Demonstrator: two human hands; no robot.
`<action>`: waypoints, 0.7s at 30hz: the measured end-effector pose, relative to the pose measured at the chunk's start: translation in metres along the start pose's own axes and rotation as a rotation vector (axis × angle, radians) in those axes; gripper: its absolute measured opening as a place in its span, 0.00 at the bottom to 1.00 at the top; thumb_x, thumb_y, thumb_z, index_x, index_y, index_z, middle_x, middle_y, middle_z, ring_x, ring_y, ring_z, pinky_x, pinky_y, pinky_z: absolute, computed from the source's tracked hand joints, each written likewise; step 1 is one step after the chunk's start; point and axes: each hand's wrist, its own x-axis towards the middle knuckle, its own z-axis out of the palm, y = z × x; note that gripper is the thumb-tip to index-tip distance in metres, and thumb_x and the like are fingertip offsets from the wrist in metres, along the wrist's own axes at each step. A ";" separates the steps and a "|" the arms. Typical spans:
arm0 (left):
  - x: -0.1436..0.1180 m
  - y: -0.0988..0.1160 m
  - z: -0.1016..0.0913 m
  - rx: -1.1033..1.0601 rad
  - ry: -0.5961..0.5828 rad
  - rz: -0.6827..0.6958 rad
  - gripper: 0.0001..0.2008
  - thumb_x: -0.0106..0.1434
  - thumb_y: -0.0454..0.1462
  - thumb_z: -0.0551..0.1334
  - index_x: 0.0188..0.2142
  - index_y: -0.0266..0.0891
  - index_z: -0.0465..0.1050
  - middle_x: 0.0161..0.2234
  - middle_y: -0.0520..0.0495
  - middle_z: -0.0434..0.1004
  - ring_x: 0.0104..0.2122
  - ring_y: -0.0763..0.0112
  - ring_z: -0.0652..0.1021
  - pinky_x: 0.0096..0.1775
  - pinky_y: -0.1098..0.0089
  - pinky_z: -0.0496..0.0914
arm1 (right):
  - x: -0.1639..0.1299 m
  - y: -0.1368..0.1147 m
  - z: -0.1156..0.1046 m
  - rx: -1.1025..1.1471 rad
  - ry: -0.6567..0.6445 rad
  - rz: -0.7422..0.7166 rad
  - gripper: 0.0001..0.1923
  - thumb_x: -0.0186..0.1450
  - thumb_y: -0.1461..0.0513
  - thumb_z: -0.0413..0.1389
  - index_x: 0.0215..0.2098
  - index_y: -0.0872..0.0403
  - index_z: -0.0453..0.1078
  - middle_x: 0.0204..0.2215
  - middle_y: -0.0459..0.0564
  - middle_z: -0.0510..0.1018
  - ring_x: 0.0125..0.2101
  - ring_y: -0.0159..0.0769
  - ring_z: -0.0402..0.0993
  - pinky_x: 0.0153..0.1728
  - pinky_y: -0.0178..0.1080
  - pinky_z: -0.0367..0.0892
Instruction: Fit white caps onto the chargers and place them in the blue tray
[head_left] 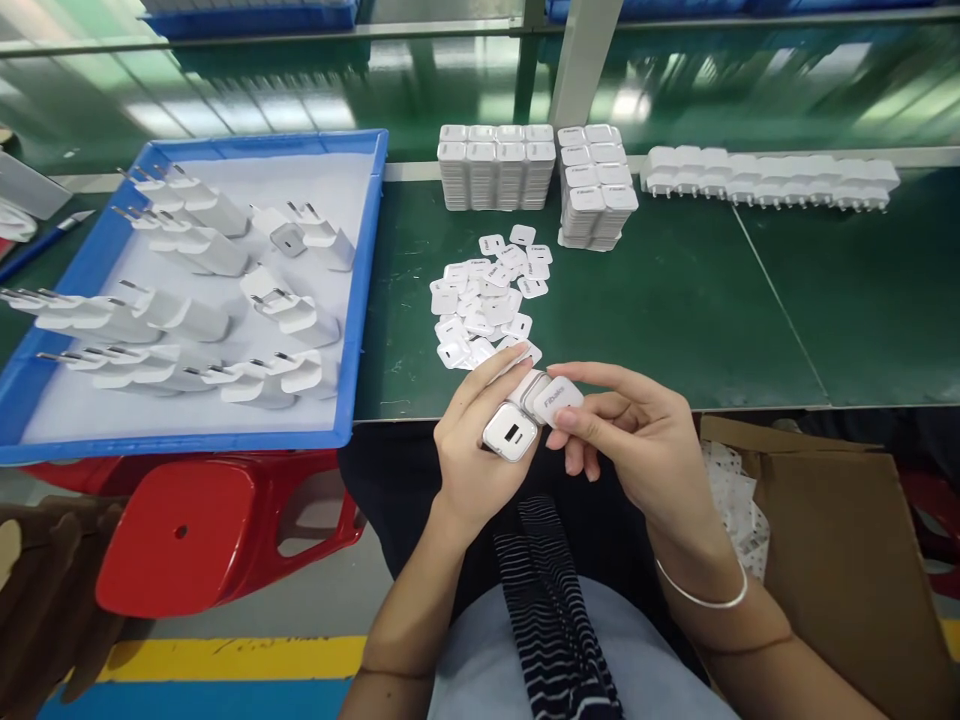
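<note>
My left hand (471, 440) grips a white charger plug (511, 430) with its port face toward me, just below the table's front edge. My right hand (637, 430) pinches a small white printed label (555, 398) against the top of that plug. A loose heap of the same white labels (484, 295) lies on the green table just beyond my hands. A blue tray (360, 300) at the left holds several white charger plugs (195, 250) lying on their sides with the pins out.
Stacks of white pieces (495, 165) and a leaning stack (594, 190) stand at the back of the green table (675, 300). A row of finished chargers (772, 180) lies far right. A red stool (202, 530) sits lower left, a cardboard box (840, 540) lower right.
</note>
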 end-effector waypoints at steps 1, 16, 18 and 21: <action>0.000 -0.001 0.000 0.009 0.004 0.019 0.21 0.62 0.33 0.71 0.55 0.40 0.77 0.57 0.42 0.79 0.55 0.57 0.80 0.57 0.57 0.78 | 0.001 0.000 0.000 0.015 -0.008 0.005 0.14 0.62 0.61 0.69 0.47 0.47 0.81 0.22 0.43 0.83 0.16 0.28 0.74 0.13 0.29 0.68; -0.002 -0.006 0.000 0.032 0.010 0.078 0.20 0.63 0.34 0.70 0.55 0.40 0.76 0.56 0.41 0.80 0.54 0.58 0.81 0.55 0.58 0.79 | 0.006 0.006 0.002 0.104 -0.049 0.057 0.20 0.60 0.67 0.69 0.50 0.51 0.74 0.22 0.41 0.83 0.16 0.26 0.74 0.15 0.24 0.67; -0.003 -0.006 0.000 0.026 0.009 0.079 0.19 0.63 0.34 0.69 0.55 0.40 0.76 0.56 0.41 0.80 0.54 0.58 0.81 0.55 0.58 0.79 | 0.007 0.006 0.002 0.114 -0.055 0.066 0.20 0.60 0.67 0.70 0.48 0.51 0.73 0.22 0.42 0.83 0.15 0.26 0.74 0.15 0.24 0.67; -0.003 -0.006 0.001 0.007 0.004 0.082 0.20 0.63 0.33 0.70 0.55 0.39 0.76 0.57 0.41 0.80 0.54 0.58 0.81 0.55 0.58 0.79 | 0.007 0.006 0.002 0.118 -0.069 0.079 0.20 0.60 0.66 0.70 0.47 0.51 0.72 0.21 0.42 0.82 0.15 0.26 0.72 0.14 0.23 0.66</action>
